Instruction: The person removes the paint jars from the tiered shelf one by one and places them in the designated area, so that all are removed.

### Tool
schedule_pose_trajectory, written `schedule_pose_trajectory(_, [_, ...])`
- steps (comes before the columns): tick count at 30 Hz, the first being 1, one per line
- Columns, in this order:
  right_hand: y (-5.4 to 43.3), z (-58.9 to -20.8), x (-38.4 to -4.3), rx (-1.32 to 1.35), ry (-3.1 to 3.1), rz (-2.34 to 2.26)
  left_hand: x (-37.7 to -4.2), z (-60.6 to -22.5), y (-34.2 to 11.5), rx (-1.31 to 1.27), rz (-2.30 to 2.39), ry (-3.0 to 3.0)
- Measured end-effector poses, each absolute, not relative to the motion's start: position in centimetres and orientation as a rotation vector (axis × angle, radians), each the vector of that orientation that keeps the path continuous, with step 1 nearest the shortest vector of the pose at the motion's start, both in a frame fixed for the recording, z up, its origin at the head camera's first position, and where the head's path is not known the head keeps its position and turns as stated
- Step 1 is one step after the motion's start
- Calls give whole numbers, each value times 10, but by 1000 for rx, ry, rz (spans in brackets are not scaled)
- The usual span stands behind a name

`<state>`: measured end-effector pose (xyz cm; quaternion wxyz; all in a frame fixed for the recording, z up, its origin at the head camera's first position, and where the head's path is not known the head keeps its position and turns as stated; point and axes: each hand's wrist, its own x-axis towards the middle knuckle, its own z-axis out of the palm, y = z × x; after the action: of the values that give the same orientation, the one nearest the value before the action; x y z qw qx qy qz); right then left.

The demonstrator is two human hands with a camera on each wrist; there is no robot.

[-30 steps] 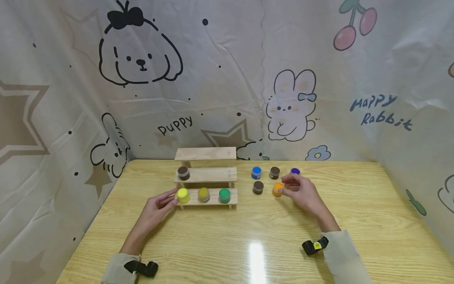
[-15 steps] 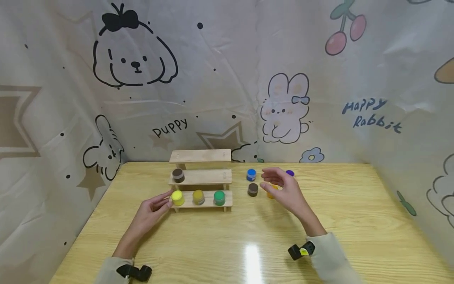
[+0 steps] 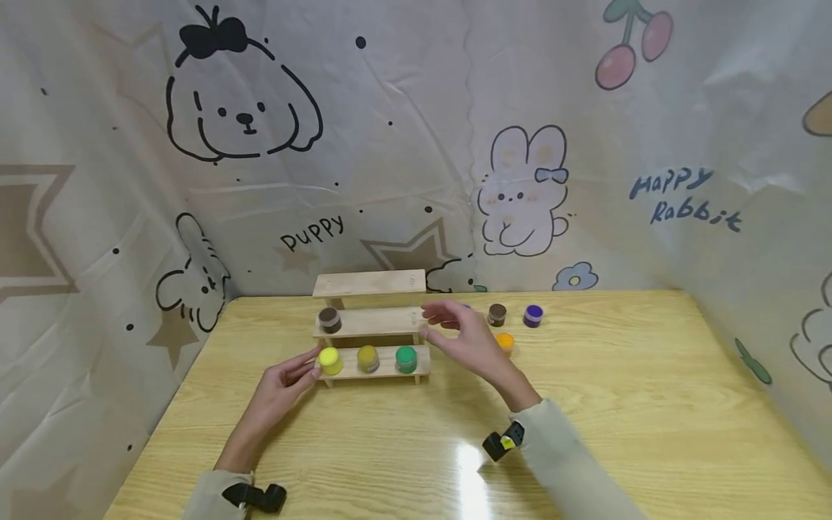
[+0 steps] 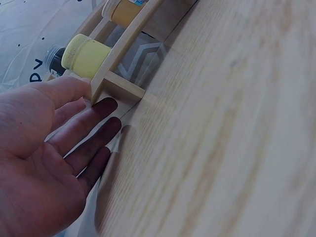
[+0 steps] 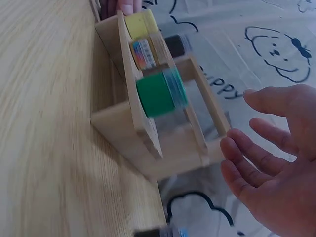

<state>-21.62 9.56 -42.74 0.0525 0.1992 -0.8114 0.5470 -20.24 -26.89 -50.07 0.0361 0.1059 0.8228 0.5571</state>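
A three-step wooden rack [image 3: 369, 284] stands at the back of the table. Yellow [image 3: 329, 360], ochre [image 3: 367, 359] and green paint pots [image 3: 406, 359] line its lowest step; a dark brown pot [image 3: 329, 320] sits at the left of the middle step. My left hand [image 3: 278, 386] touches the rack's lower left end beside the yellow pot, its fingers fairly straight in the left wrist view. My right hand [image 3: 469, 345] hovers by the right end of the middle step. Nothing shows between its spread, slightly bent fingers [image 5: 249, 160] in the right wrist view.
Right of the rack stand a dark brown pot [image 3: 497, 315], a purple pot [image 3: 533, 315] and an orange pot [image 3: 505, 342]. A blue pot [image 3: 466, 307] is mostly hidden behind my right hand. A patterned curtain [image 3: 390, 144] hangs behind the table [image 3: 364, 448].
My right hand has moved left from the orange pot to the rack's right end, uncovering the purple pot and covering a dark pot. My left hand has stayed at the rack.
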Motion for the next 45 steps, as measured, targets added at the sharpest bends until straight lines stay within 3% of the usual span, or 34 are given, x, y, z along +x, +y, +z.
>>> schedule_pose_trajectory(18, [16,-422,-239,779,-2572,1559,-201,-500,-264,333,1704,2532])
schedule_pose_trajectory(31, [-35,-414,-252,748,-2725,1454,-203,-499,-268,309,1706,2536])
schedule_pose_trajectory(45, [-53,-415,-258,699,-2758,1334,-201,-497,-267,382,1747,2517])
